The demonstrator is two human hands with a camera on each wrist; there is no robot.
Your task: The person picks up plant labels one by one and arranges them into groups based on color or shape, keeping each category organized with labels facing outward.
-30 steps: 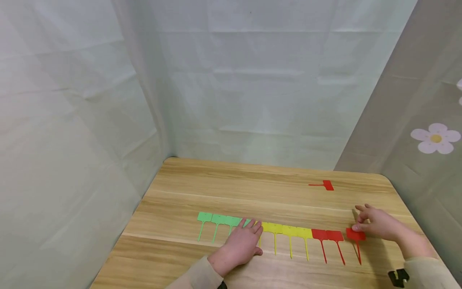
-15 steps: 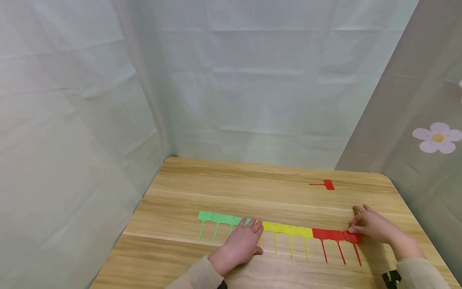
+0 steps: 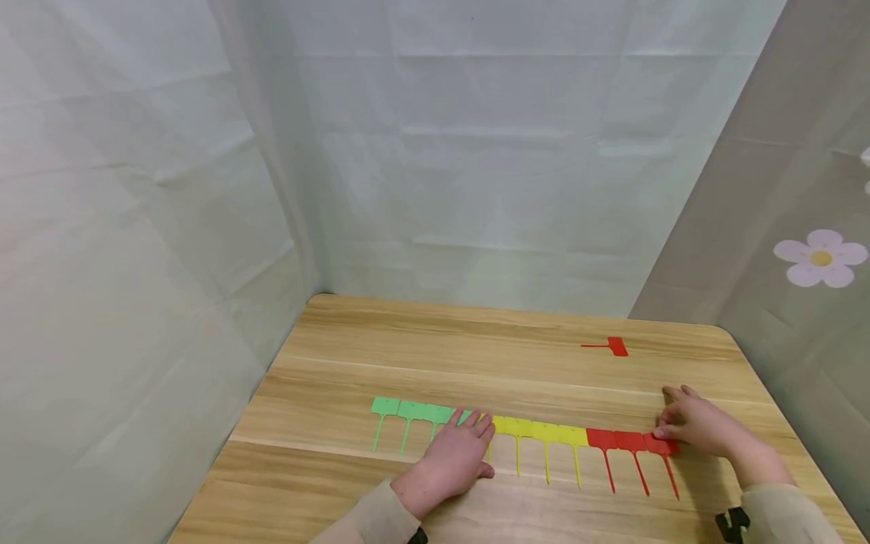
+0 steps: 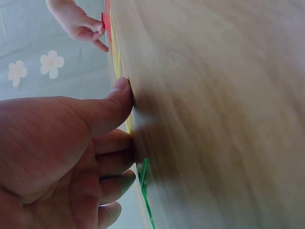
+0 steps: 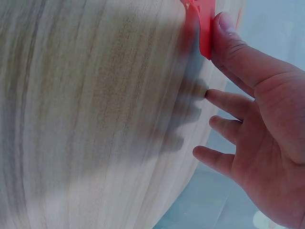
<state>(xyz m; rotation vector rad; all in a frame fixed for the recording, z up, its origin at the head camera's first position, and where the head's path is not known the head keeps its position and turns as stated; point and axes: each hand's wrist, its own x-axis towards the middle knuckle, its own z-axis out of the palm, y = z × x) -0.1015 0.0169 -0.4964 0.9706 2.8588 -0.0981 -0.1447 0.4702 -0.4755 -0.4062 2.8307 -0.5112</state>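
A row of flat cable label tags lies across the wooden table, thin tails pointing toward me: green tags [image 3: 412,410] at the left, yellow tags [image 3: 546,432] in the middle, red tags [image 3: 616,440] at the right. Across the join of green and yellow, my left hand [image 3: 454,457] rests with its fingers extended and partly covers several tags. At the right end, my right hand [image 3: 707,425] pinches the last red tag [image 3: 661,444] at its upper edge, thumb in front, the other fingers spread. That tag [image 5: 206,28] stands slightly tilted off the wood in the right wrist view.
One more red tag [image 3: 617,347] lies sideways near the back edge of the table [image 3: 435,336], its tail to the left. Pale cloth walls [image 3: 462,166] enclose the table at the back and both sides.
My right hand has moved a little left, bringing the red tag from a gap at the right up against the end of the row. The left hand has stayed put.
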